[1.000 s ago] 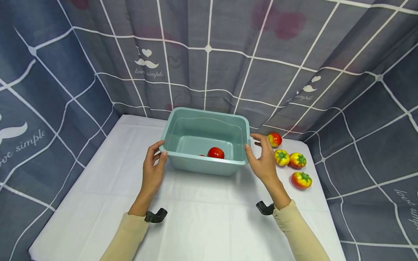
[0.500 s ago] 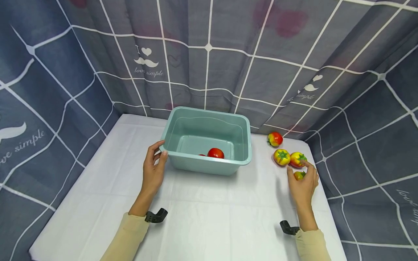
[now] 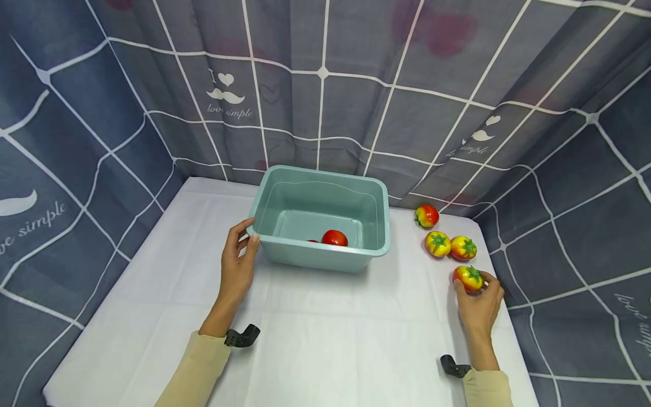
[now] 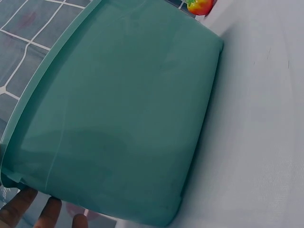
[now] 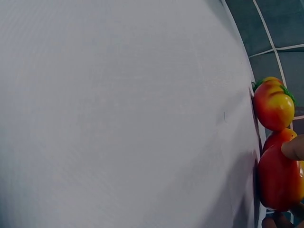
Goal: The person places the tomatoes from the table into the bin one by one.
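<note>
A pale green plastic bin (image 3: 315,258) stands at the back middle of the white table. My left hand (image 3: 237,268) holds its near left corner, thumb at the front and fingers along the side; the left wrist view has the fingers beside the bin's wall (image 4: 118,109). Inside lies a red tomato (image 3: 334,238), and another shows only as a sliver of red. At the right, my right hand (image 3: 480,308) grips a red and yellow tomato (image 3: 469,277) with a green calyx, thumb on its left. In the right wrist view that tomato (image 5: 280,178) is partly cut off at the edge.
Just beyond the gripped tomato lie two more red and yellow ones, a left tomato (image 3: 438,244) and a right tomato (image 3: 463,247). A further tomato (image 3: 426,216) sits by the back edge. Grey checked curtains (image 3: 285,102) enclose the table's back and sides.
My right hand has left the bin's right rim, moved to the right, and now holds the nearest tomato there. The left hand stays at the bin's corner.
</note>
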Available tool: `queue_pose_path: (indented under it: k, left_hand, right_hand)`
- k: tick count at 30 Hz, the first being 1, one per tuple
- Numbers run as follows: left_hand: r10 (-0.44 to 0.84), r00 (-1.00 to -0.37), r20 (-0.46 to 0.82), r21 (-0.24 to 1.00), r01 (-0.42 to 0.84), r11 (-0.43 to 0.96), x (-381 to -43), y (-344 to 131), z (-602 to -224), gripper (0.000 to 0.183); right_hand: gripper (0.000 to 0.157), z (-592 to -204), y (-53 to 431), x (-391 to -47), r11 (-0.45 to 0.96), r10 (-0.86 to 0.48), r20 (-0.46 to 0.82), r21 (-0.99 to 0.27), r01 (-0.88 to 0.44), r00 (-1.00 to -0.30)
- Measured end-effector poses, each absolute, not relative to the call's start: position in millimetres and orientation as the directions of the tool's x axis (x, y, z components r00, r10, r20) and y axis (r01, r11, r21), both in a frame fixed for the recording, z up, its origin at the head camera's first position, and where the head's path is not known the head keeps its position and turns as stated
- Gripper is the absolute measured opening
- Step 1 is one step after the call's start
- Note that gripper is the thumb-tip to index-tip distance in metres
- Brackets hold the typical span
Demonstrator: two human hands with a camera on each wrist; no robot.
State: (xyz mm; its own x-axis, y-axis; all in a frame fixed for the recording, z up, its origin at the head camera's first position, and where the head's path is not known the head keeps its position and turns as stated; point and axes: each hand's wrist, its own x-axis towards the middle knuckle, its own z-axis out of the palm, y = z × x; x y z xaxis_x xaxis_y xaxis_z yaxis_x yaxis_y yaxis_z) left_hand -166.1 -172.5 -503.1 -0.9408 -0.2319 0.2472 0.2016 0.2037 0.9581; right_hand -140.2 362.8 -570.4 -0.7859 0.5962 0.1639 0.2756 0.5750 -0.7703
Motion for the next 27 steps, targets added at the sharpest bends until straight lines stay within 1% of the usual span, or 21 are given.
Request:
queue_pose_path:
  k: [8,18,24,27]
  left_hand:
    - [-0.232,-0.943,0.237,0.961,0.194,0.195,-165.5,-171.6,-503.7,0.043]
    - [-0.222,-0.946,0.238,0.963,0.200,0.181,-166.8,-169.7,-502.6,0.044]
    - [-0.235,-0.941,0.245,0.961,0.203,0.188,-165.7,-170.3,-502.8,0.043]
    - [-0.238,-0.939,0.247,0.961,0.206,0.186,-165.9,-170.7,-502.6,0.043]
  right_hand:
    - [0.071,-571.9,362.0,-140.5,0.554,0.615,0.144,-0.779,0.295,-0.775]
    - [0.072,-571.2,359.5,-137.5,0.526,0.648,0.154,-0.798,0.292,-0.746]
    - [0.071,-556.4,346.6,-140.8,0.534,0.637,0.195,-0.809,0.245,-0.745]
    - [0.071,-544.6,336.1,-145.4,0.544,0.615,0.226,-0.815,0.199,-0.755]
